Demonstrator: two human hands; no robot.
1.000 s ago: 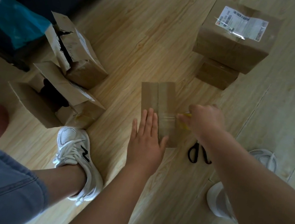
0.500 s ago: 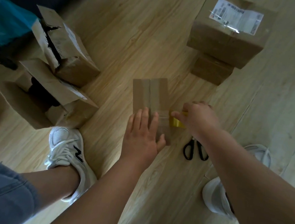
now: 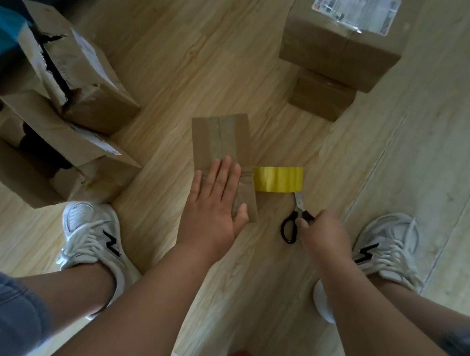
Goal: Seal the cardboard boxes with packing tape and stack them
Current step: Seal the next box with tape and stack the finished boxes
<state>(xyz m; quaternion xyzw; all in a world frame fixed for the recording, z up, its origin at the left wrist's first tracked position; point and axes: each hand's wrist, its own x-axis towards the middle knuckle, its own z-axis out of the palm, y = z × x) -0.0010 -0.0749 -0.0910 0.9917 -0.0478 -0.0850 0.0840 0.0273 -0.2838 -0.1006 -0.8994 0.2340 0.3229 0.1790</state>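
A small flat cardboard box (image 3: 221, 141) lies on the wooden floor in front of me, tape running along its top seam. My left hand (image 3: 216, 203) presses flat on its near end, fingers straight. A yellow roll of packing tape (image 3: 278, 178) lies on the floor against the box's right side, its strip still joined to the box. My right hand (image 3: 322, 235) grips the black handles of the scissors (image 3: 296, 217), whose blades point up toward the tape roll.
Two sealed boxes are stacked at the back right, a large labelled one (image 3: 343, 40) on a smaller one (image 3: 320, 98). Two torn open boxes (image 3: 72, 80) (image 3: 44, 150) sit at the left. My white shoes (image 3: 92, 234) (image 3: 388, 245) flank the work spot.
My right hand let go of the tape roll, which now lies beside the box, and moved back to take the scissors' handles. My left hand stayed pressing on the box.
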